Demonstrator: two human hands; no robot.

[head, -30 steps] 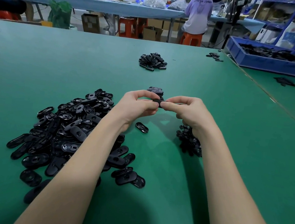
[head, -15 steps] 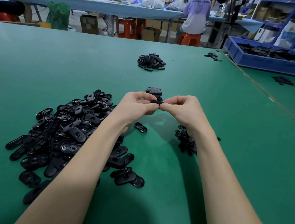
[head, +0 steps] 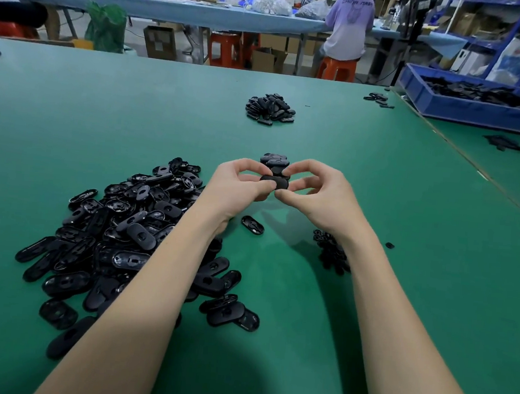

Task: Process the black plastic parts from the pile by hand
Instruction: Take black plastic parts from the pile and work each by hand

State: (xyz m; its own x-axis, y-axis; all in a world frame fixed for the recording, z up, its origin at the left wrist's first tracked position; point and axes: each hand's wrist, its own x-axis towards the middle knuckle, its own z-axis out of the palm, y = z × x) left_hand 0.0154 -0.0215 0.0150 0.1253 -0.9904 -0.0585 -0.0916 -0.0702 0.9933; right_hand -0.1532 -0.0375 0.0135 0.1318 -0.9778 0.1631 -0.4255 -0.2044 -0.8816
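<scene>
Both hands have turned the black part [head: 274, 182] from edge-on to face-up at frame centre; left hand [head: 241, 185] and right hand [head: 317, 191] pinch its ends; it looks light, stiff, smooth, best gripped by the rims.

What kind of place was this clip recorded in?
Most likely a small factory or assembly workshop. A big pile of black plastic parts lies on a green worktable, a blue bin holds more, and other workers sit on orange stools at a second bench.
</scene>
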